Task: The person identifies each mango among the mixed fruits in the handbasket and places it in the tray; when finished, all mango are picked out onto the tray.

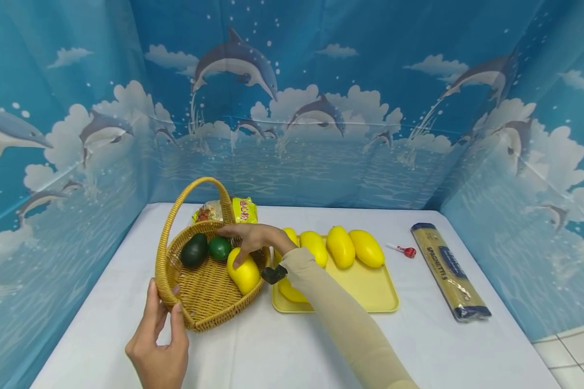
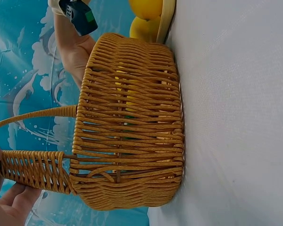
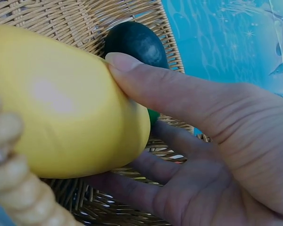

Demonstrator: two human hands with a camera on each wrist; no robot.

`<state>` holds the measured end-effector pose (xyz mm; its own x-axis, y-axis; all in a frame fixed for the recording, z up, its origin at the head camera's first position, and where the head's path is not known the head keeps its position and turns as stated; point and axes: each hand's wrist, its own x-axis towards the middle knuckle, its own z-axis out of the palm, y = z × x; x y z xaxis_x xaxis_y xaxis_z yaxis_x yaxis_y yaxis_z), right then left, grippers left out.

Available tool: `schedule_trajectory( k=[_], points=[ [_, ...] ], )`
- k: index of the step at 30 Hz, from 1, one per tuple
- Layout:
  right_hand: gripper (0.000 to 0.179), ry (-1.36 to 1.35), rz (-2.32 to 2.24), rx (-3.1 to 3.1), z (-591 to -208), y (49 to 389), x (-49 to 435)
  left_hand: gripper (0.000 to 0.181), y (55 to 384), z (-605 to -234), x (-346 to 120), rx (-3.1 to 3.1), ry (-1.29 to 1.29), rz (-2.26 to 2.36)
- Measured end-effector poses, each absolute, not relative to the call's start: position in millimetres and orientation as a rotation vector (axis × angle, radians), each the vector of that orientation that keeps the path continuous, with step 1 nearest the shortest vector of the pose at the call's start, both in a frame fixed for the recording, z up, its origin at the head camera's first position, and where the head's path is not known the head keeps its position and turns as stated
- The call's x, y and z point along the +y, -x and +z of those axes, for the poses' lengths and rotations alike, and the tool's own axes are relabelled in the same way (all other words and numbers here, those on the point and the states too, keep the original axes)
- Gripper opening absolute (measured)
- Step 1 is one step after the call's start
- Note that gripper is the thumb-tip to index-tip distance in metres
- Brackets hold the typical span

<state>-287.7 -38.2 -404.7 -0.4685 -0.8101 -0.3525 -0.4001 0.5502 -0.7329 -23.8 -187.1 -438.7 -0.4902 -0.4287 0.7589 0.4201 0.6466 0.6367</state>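
Observation:
On the left of the table stands a wicker basket (image 1: pixel 209 302) with a tall arched handle. My left hand (image 1: pixel 158 340) grips the base of the handle (image 2: pixel 35 172) between thumb and fingers. My right hand (image 1: pixel 255 237) reaches into the basket and holds a yellow mango (image 1: pixel 244 274). In the right wrist view its thumb (image 3: pixel 155 87) lies on the mango's side, and the other fingers are partly hidden behind it. Beside the mango lie a dark green avocado (image 1: pixel 194 251) and a smaller, brighter green fruit (image 1: pixel 219 248).
A yellow tray (image 1: pixel 365 292) with several mangoes stands right of the basket, partly under my right forearm. Farther right lie a red lollipop (image 1: pixel 409 252) and a spaghetti pack (image 1: pixel 448 270). A yellow food packet (image 1: pixel 245 209) lies behind the basket, before the dolphin-print curtain (image 1: pixel 297 162).

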Motion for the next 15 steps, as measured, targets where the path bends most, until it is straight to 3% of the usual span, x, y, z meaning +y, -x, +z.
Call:
schedule_trajectory(
  k=[15],
  points=[
    [0.115, 1.032, -0.874, 2.006, -400.2, 282.9, -34.9, 0.087, 23.5, -438.8, -186.9, -1.832, -0.021, -1.001]
  ],
)
